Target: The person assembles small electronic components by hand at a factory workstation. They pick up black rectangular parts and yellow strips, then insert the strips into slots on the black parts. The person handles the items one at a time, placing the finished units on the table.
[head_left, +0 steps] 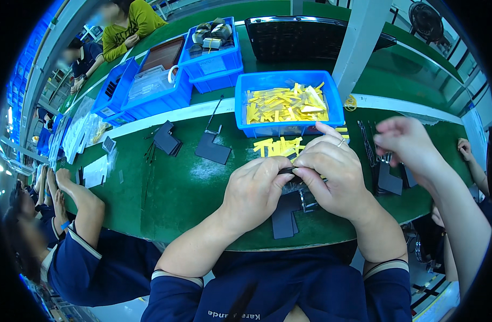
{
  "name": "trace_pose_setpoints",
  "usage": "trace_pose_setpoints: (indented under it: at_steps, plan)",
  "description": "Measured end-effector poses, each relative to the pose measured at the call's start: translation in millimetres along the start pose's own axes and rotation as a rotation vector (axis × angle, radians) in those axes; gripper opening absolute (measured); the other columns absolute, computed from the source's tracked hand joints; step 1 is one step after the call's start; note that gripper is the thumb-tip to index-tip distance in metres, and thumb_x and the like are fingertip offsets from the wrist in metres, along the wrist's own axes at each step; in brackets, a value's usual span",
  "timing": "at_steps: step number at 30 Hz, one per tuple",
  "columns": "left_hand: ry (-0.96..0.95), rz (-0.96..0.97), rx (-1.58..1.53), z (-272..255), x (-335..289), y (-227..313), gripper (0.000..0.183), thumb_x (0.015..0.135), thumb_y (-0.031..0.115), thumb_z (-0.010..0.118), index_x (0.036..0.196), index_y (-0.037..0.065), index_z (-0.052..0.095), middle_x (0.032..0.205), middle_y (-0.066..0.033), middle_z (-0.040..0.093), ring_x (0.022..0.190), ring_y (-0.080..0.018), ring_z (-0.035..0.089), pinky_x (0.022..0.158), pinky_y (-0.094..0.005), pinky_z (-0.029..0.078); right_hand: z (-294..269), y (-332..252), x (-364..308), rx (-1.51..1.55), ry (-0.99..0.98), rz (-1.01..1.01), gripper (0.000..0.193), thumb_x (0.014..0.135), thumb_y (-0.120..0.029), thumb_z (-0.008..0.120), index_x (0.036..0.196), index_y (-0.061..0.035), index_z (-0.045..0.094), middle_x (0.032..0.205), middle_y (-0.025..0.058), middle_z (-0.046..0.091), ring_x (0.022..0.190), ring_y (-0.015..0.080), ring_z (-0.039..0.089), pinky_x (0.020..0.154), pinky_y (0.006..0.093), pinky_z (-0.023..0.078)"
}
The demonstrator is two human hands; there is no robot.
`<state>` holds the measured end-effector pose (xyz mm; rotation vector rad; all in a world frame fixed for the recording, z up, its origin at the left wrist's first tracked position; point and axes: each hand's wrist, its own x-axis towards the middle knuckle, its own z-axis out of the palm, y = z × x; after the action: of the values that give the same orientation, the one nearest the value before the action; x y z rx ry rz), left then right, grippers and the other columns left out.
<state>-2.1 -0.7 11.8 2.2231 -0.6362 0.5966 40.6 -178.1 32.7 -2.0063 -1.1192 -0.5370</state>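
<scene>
In front of my chest, my left hand [258, 185] and my right hand [332, 174] meet, both pinching a thin black piece [287, 170] between thumbs and fingers. Most of that piece is hidden by the fingers, so its kind cannot be told. Just below them on the table lie flat dark grey L-shaped parts [285, 219], overlapping, with a metal bracket [308, 200] beside them. Behind my fingers is a loose heap of yellow strips [278, 146]. My right hand wears a ring.
A blue bin [240, 110] of yellow strips stands behind the heap. Left are a grey part with a black cable [214, 149] and a small stack [167, 138]. A co-worker's hand [404, 140] reaches over similar parts [389, 181] at right. More blue bins [160, 99] stand farther back.
</scene>
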Motion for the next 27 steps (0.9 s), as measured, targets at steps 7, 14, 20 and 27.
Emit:
trace_pose_setpoints:
  at_steps: [7, 14, 20, 27]
  plan:
    - [-0.014, 0.001, -0.072, -4, -1, 5, 0.021, 0.076, 0.004, 0.067, 0.095, 0.0, 0.057, 0.084, -0.0134, 0.064, 0.076, -0.0301, 0.064, 0.065, -0.0368, 0.051, 1, -6, -1, 0.025, 0.034, -0.039, 0.012, 0.072, -0.003, 0.068, 0.082, -0.0035, 0.062, 0.077, 0.009, 0.057, 0.078, 0.0249, 0.058, 0.09, 0.0458, 0.044]
    - [0.058, -0.13, -0.105, -8, -4, 6, 0.019, 0.079, 0.005, 0.066, 0.095, 0.0, 0.057, 0.082, -0.0142, 0.063, 0.074, -0.0314, 0.064, 0.064, -0.0368, 0.05, 8, -1, 3, 0.025, 0.071, -0.045, 0.016, 0.071, -0.006, 0.071, 0.085, -0.0032, 0.062, 0.076, 0.0091, 0.058, 0.079, 0.0254, 0.059, 0.089, 0.0452, 0.045]
    - [0.021, -0.151, -0.157, -4, -2, 5, 0.018, 0.081, 0.007, 0.065, 0.095, 0.0, 0.057, 0.082, -0.0147, 0.063, 0.074, -0.0315, 0.064, 0.064, -0.0363, 0.05, 7, 0, -1, 0.035, 0.055, -0.017, 0.02, 0.071, -0.007, 0.072, 0.089, -0.0039, 0.063, 0.075, 0.0091, 0.058, 0.079, 0.0255, 0.059, 0.09, 0.0454, 0.045]
    - [0.003, -0.37, -0.346, -9, -1, 1, 0.016, 0.085, 0.006, 0.061, 0.097, -0.002, 0.056, 0.088, -0.0146, 0.065, 0.08, -0.0257, 0.066, 0.067, -0.0319, 0.051, 0, -5, 7, 0.099, 0.157, -0.002, 0.036, 0.079, -0.019, 0.068, 0.108, -0.0001, 0.059, 0.094, 0.0131, 0.06, 0.089, 0.0274, 0.059, 0.091, 0.0407, 0.043]
